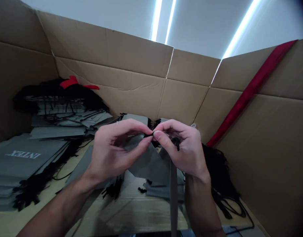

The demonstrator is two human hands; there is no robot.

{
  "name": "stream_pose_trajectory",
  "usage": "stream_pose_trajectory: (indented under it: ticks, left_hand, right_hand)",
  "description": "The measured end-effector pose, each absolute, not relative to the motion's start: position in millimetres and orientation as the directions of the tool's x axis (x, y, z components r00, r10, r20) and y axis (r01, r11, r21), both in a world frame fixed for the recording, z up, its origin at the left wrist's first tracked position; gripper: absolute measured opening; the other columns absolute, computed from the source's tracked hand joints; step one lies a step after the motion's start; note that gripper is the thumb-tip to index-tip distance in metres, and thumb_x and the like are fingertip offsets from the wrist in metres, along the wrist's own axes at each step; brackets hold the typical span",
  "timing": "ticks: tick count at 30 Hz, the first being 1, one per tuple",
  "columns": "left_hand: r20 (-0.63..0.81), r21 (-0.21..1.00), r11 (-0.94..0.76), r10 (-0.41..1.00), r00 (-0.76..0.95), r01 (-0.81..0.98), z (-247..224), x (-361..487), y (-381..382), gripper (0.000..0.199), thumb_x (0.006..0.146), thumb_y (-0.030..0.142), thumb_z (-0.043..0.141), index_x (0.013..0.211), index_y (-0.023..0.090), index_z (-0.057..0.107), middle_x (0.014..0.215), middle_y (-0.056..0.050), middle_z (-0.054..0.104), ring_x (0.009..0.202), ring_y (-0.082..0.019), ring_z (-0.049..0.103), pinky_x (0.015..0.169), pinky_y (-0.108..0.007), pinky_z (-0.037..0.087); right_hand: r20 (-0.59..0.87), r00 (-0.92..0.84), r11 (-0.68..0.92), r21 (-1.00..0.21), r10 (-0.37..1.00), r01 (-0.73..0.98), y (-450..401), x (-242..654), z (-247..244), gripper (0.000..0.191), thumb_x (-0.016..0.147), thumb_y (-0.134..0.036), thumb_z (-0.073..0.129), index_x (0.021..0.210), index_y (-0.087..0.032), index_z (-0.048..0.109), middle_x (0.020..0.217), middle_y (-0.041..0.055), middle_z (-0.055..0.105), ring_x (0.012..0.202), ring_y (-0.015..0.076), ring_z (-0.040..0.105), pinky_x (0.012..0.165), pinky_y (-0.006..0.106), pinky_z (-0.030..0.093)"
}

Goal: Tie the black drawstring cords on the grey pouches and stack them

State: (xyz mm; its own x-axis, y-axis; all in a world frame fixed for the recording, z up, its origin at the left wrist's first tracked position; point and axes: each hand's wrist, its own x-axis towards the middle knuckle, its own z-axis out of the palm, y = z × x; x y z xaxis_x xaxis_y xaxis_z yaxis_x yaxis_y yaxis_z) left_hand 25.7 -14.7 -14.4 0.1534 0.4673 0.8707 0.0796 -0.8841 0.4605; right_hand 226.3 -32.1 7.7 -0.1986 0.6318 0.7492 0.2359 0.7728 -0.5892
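Note:
My left hand [117, 148] and my right hand [183, 144] meet at the middle of the view, thumb and forefinger of each pinched on a thin black cord [148, 135]. A knotted black end [176, 142] of cord shows by my right palm. Below the fingers hangs a grey fabric pouch [149, 161], partly hidden by both hands. A narrow grey strip [173, 197] runs down beside my right wrist.
Stacked grey pouches with black cords [25, 158] lie at the left, one printed INTEX. Behind them is a black-corded pile [60, 102] with a red ribbon. Cardboard walls [136, 72] surround the table [136, 210]. Black cords [218, 171] lie right, below a dark red strap [250, 92].

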Motion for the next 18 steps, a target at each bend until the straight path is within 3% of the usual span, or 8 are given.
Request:
stream_pose_trajectory:
  ticks: [8,14,18]
  left_hand:
    - [0.863,0.483,-0.875,0.48,0.16,0.019,-10.3,15.9,-8.8,0.02,0.083,0.005,0.088,0.093,0.021,0.085,0.091,0.0,0.085,0.081,-0.013,0.079,0.076,-0.02,0.064]
    - [0.768,0.607,-0.791,0.609,0.197,0.077,1.2,10.4,-10.9,0.012,0.087,0.018,0.092,0.096,0.025,0.088,0.088,0.003,0.085,0.076,-0.01,0.078,0.07,-0.013,0.062]
    - [0.693,0.706,-0.703,0.711,0.12,0.087,3.8,11.4,-9.7,0.015,0.084,0.027,0.098,0.094,0.022,0.089,0.083,0.001,0.083,0.073,-0.013,0.078,0.068,-0.018,0.063]
  right_hand:
    - [0.737,-0.201,0.762,-0.604,0.645,0.232,-28.0,222.1,6.7,0.009,0.1,-0.022,0.078,0.092,-0.018,0.077,0.082,0.001,0.079,0.072,0.0124,0.073,0.065,0.022,0.058]
    - [0.724,-0.152,0.734,-0.626,0.673,0.264,-35.9,228.5,11.7,0.009,0.097,-0.028,0.083,0.093,-0.021,0.079,0.08,-0.0011,0.075,0.065,0.0114,0.063,0.058,0.023,0.049]
    - [0.665,-0.169,0.671,-0.638,0.728,0.379,-37.9,238.0,10.6,0.031,0.088,-0.037,0.095,0.11,-0.022,0.08,0.094,0.0016,0.078,0.077,0.0151,0.066,0.066,0.026,0.051]
